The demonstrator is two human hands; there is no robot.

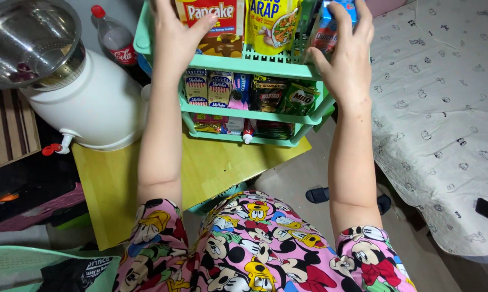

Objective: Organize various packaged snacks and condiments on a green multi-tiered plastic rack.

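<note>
Sleeves in pink cartoon print sit nearest, at six o'clock; both bare forearms run up from them toward twelve o'clock, over a yellow tabletop (111, 186); at the far end of that tabletop stands a mint-green plastic rack (265, 66) of three tiers, its long axis upright, its open front facing the person.

Left hand (176, 32), at about eleven o'clock, lies spread on the rack's top tier, thumb stretched toward a red pancake-mix box (214, 19) and touching its lower edge; whether the fingers grip the rim cannot be told, as they run out of view; right hand (345, 51), at one o'clock, is wrapped round a small blue and red carton (330, 27) at the rack's right corner, fingers over its top, thumb against the rack edge; between the hands stands a yellow seasoning pouch (271, 21).

Middle tier holds cracker packs, a blue biscuit pack and a green drink-mix sachet (301, 98); lowest tier holds flat sachets, mostly shadowed.

At ten o'clock a white water dispenser (92, 103) with a steel bowl on top; behind it a soda bottle (114, 38); at three o'clock a bed (444, 108) in white patterned sheet.
</note>
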